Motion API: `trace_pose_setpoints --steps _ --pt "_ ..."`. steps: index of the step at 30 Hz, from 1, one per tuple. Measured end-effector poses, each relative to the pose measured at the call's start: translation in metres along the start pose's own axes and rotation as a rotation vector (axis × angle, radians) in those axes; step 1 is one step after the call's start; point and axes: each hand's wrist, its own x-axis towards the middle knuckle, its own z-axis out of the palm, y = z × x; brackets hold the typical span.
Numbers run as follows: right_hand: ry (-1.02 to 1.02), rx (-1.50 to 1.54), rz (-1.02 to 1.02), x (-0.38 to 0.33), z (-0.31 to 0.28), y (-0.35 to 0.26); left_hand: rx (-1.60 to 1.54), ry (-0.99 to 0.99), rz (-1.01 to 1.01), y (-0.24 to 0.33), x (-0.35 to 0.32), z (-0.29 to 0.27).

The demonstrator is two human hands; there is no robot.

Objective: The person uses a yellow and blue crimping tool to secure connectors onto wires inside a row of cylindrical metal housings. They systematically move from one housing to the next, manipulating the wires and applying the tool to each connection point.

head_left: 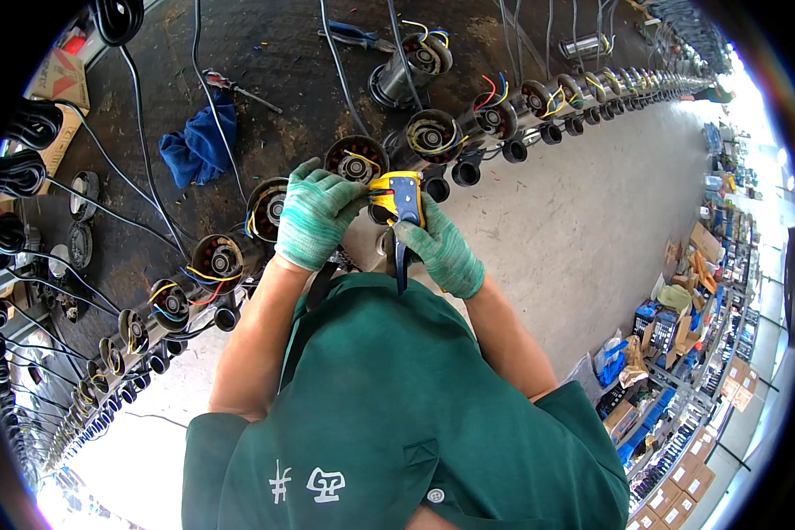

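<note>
In front of my chest, my right hand (444, 250), in a green-and-white knit glove, is closed round the handles of a yellow-and-blue wire stripper (404, 196). My left hand (316, 217), gloved the same way, is closed at the stripper's jaws; its fingers pinch what looks like a thin wire, mostly hidden by the glove. Just beyond the hands stands an open metal motor housing (356, 161) with a yellow wire round its centre. Another open housing (269, 208) sits beside the left hand, partly covered by it.
Similar motor housings (218, 258) with coloured wires line the bench edge both ways. On the dark bench (265, 53) lie a blue cloth (199, 148), a screwdriver (238, 90) and blue-handled pliers (355, 37). Black cables (141, 132) trail across. Shelves with boxes (671, 353) stand at right.
</note>
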Motion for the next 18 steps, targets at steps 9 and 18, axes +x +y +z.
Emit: trace_pose_setpoints --steps 9,18 --pt "0.045 0.254 0.288 -0.008 0.005 -0.021 0.018 -0.041 0.027 0.0 -0.001 -0.001" --pt "0.149 0.471 0.109 -0.021 -0.004 -0.035 -0.025 -0.034 -0.027 -0.005 -0.003 0.002"
